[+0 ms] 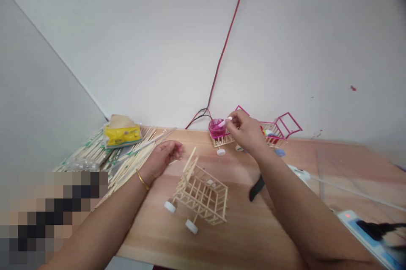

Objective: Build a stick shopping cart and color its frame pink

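My right hand [245,131] is closed on a small white stick or brush [224,122] whose tip dips into a little cup of pink liquid [217,128] at the back of the wooden table [253,227]. My left hand [165,155] rests on the table with its fingers loosely curled, and I cannot make out anything in them. Between my arms lies an unpainted cart of wooden sticks [201,194] with white wheels, tipped on its side. Behind my right hand stands a pink-painted stick cart [279,128].
A heap of packed wooden sticks [104,158] lies at the left, with a yellow tissue pack [122,132] on it. A red and black cable [222,58] runs down the wall. A white power strip [364,232] sits at the right edge. Loose white caps [221,152] lie near the cup.
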Action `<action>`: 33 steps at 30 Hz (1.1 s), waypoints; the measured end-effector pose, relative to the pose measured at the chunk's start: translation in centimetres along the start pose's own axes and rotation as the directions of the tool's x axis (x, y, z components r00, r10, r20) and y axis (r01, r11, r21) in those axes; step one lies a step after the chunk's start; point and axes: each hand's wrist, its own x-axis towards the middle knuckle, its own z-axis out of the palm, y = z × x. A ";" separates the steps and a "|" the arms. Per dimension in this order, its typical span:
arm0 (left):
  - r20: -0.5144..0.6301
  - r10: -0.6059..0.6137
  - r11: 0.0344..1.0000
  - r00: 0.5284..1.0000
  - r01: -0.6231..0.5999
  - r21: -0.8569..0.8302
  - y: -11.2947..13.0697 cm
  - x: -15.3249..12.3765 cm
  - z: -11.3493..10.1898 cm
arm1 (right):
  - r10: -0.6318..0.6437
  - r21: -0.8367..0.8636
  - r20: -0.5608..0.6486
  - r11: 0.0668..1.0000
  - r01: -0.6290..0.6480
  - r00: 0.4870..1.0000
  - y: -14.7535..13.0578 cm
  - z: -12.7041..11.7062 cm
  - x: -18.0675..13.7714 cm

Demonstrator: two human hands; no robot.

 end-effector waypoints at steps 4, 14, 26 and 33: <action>0.024 0.019 1.000 1.000 -0.019 0.001 -0.2 0.1 -0.1 | 0.043 -0.021 -0.016 0.999 -0.043 0.999 0.0 -0.3 0.0; 0.043 0.013 0.999 0.999 -0.014 0.042 -0.2 -0.1 0.0 | 0.007 -0.052 -0.029 0.999 -0.009 1.000 0.3 -0.5 0.1; 0.065 -0.005 0.996 0.998 -0.001 0.089 -0.5 0.0 0.3 | 0.181 0.447 -0.104 0.887 -0.116 0.978 -1.4 -5.5 -2.3; 0.022 -0.012 0.986 1.000 0.008 0.164 0.4 -0.5 1.4 | 0.160 0.493 0.187 0.838 -0.233 0.969 -1.5 -5.3 -6.8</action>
